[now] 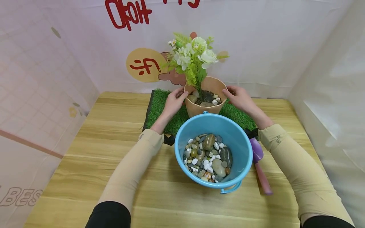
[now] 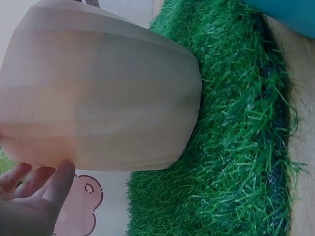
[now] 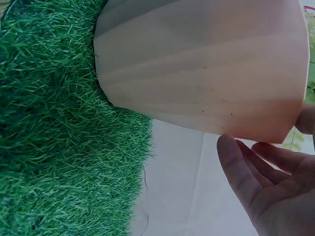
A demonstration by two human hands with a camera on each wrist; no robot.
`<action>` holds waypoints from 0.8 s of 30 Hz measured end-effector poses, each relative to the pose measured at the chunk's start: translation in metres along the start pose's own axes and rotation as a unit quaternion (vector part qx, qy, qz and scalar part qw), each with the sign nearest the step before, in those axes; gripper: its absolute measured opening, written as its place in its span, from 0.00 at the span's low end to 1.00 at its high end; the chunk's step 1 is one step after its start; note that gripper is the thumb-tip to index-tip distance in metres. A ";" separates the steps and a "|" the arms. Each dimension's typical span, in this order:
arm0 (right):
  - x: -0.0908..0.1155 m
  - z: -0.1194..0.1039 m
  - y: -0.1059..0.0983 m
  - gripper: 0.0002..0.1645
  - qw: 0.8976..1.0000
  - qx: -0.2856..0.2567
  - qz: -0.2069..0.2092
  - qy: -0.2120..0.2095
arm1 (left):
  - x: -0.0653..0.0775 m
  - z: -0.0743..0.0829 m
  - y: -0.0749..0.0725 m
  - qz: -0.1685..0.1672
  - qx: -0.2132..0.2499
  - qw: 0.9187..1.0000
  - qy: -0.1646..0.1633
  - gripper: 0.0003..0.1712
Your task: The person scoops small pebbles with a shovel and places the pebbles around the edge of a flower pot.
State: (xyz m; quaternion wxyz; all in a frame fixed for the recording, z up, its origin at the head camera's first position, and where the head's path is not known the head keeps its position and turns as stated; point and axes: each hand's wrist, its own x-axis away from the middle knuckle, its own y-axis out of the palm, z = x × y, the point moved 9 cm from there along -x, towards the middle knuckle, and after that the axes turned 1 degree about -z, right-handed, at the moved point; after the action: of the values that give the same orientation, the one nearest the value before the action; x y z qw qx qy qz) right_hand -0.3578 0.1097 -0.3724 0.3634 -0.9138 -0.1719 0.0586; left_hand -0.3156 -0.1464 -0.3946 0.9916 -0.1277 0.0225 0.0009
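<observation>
A faceted terracotta-coloured flower pot [image 1: 203,110] stands upright on a green artificial grass mat [image 1: 156,109]. White flowers with leafy stems [image 1: 196,57] rise from it, among stones [image 1: 206,97] and dark material inside. My left hand [image 1: 174,101] grips the pot's left rim, thumb at the edge and fingers outside. On the opposite side, my right hand [image 1: 240,98] holds the rim the same way. Both wrist views show fingertips against the outer wall of the pot [image 2: 113,98], whose base touches the grass [image 3: 59,123].
In front of the pot, between my forearms, stands a light blue bucket [image 1: 182,133] containing many mixed pebbles [image 1: 209,158]. A purple trowel with a pink handle [image 1: 263,179] lies right of it on the wooden table [image 1: 114,139]. A printed white backdrop [image 1: 251,38] hangs behind.
</observation>
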 end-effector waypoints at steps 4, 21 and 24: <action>-0.003 -0.005 -0.003 0.28 1.000 -0.001 0.011 0.004 | -0.002 0.000 0.002 -0.006 0.021 1.000 -0.009 0.30; 0.000 -0.003 -0.021 0.25 0.996 -0.068 0.057 0.030 | -0.004 0.014 0.019 -0.051 0.033 0.998 -0.001 0.31; 0.003 -0.001 -0.031 0.25 0.995 -0.068 0.059 0.032 | -0.007 0.018 0.028 -0.074 0.025 0.997 0.006 0.31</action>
State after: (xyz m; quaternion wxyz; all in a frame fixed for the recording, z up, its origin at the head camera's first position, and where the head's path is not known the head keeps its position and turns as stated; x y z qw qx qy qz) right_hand -0.3630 0.1309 -0.3508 0.3021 -0.9462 -0.1095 0.0388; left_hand -0.3216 -0.1144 -0.3836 0.9916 -0.1044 0.0193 -0.0743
